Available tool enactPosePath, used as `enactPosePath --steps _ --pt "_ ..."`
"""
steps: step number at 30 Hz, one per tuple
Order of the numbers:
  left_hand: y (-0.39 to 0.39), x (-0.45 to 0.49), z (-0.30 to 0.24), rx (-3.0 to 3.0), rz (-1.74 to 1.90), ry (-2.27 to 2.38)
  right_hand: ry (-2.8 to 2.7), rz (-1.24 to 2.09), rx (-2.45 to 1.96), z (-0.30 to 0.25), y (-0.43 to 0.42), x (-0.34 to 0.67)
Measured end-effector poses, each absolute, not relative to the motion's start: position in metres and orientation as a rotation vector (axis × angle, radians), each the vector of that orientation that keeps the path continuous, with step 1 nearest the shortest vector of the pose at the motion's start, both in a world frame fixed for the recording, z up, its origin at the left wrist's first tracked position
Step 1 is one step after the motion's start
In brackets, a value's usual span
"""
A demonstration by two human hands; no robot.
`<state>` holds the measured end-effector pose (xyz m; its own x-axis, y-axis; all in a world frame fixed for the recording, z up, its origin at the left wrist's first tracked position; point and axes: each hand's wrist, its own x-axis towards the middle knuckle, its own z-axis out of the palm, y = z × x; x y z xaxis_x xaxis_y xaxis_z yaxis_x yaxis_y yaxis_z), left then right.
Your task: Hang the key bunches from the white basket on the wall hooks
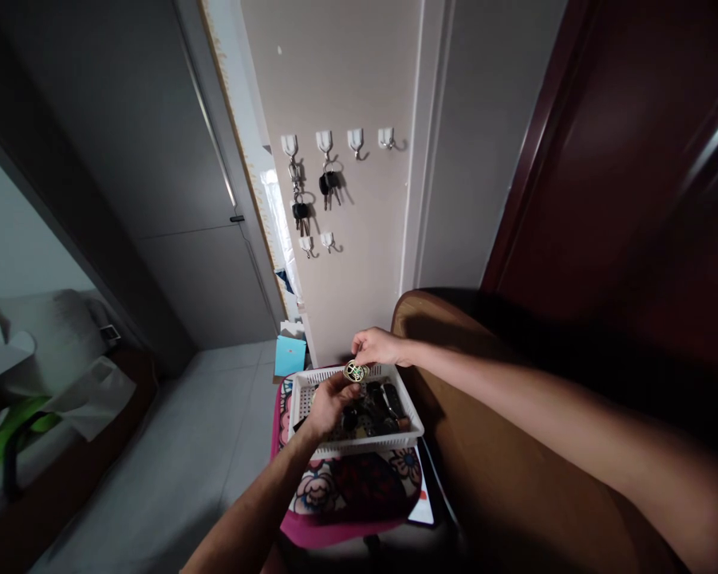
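Observation:
Above a white plastic basket [362, 444], both of my hands meet at a round gold-coloured openwork pendant [355, 371]. My left hand [329, 405] grips its lower side between thumb and fingers. From above, my right hand [378, 348] pinches at its top edge; whether a ring or chain is in that pinch is too small to tell. Dark small items, among them a black key fob [391, 399], lie in the basket under my hands. My left hand hides part of the contents.
The basket stands on a flower-patterned cushioned seat [317, 490]. Several white hooks [355, 140] line the wall, with a key bunch [329, 182] and a longer key bunch [300, 211] hanging there. A brown curved surface [484, 414] flanks the right; a blue box [290, 355] stands behind.

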<state>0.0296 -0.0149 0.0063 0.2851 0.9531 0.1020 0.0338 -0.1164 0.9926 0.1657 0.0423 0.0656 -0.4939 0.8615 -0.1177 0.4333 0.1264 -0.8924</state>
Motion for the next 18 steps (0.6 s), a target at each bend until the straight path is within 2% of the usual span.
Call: enactPosePath --steps 4,8,13,15,18 --pt "-0.008 0.033 0.009 1.222 1.138 0.977 -1.931 1.331 -1.219 0.071 0.037 0.163" --pt "-0.005 0.038 0.005 1.269 1.124 0.995 -2.309 1.155 -1.337 0.068 0.032 0.164" --pt "-0.009 0.045 -0.013 1.785 0.715 1.248 -2.904 0.659 -1.446 0.058 0.03 0.169" --pt "-0.014 0.049 -0.005 1.907 0.58 1.307 -2.985 0.596 -1.454 0.05 0.026 0.17" --pt "-0.031 0.055 0.035 1.995 0.424 1.233 -2.945 0.642 -1.523 0.035 0.016 0.172"
